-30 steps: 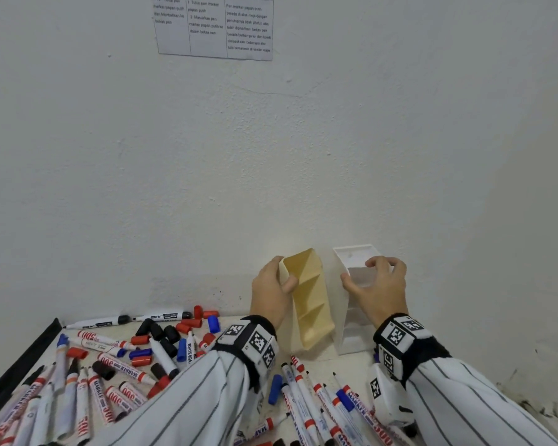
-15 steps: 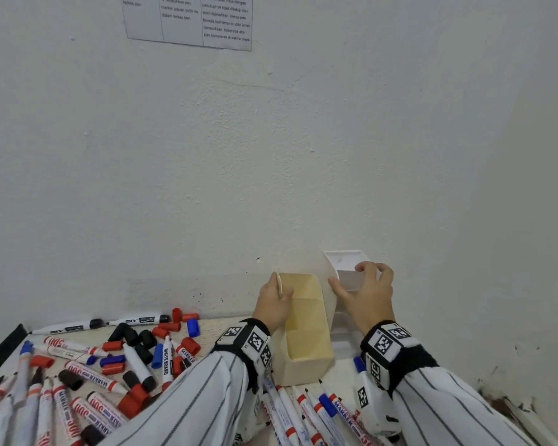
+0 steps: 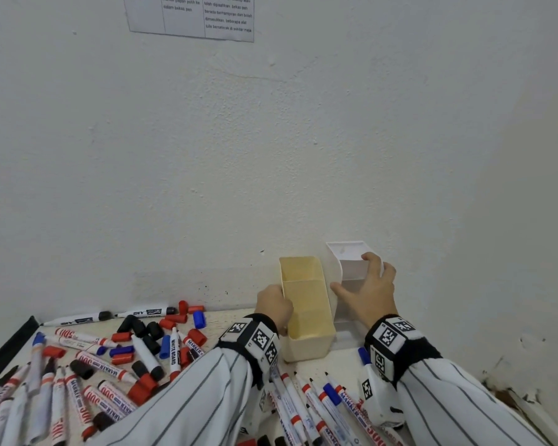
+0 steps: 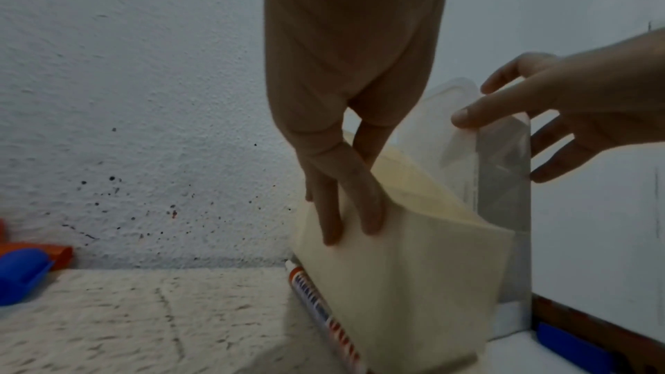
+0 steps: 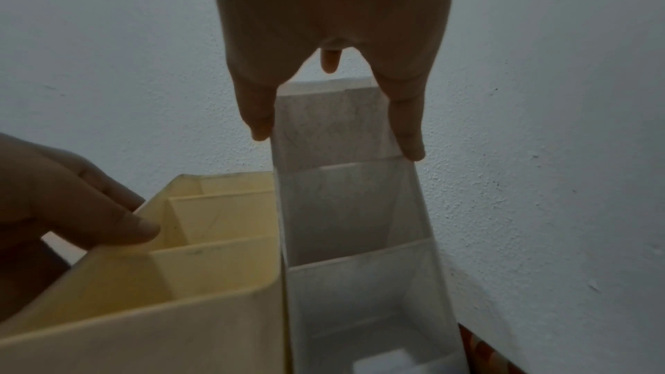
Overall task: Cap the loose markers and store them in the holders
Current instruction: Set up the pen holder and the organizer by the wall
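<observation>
A yellow holder [image 3: 306,346] with divided compartments stands upright by the wall, touching a taller white holder [image 3: 347,252] on its right. Both look empty. My left hand [image 3: 273,305] pinches the yellow holder's left wall, fingers [image 4: 342,209] outside and thumb [image 5: 119,226] on the rim. My right hand [image 3: 368,291] grips the white holder [image 5: 352,209] across its width near the top. Several loose markers and red, blue and black caps [image 3: 136,349] lie scattered at the left. More uncapped markers [image 3: 319,403] lie under my forearms.
The holders sit in a corner with white walls behind and to the right. One marker [image 4: 316,303] lies against the yellow holder's left base. The table's black edge [image 3: 7,346] runs along the left. A printed sheet [image 3: 190,17] hangs on the wall above.
The yellow holder, tilted up in my left hand a second ago, now stands flat on the table beside the white holder. My right hand has stayed on the white holder.
</observation>
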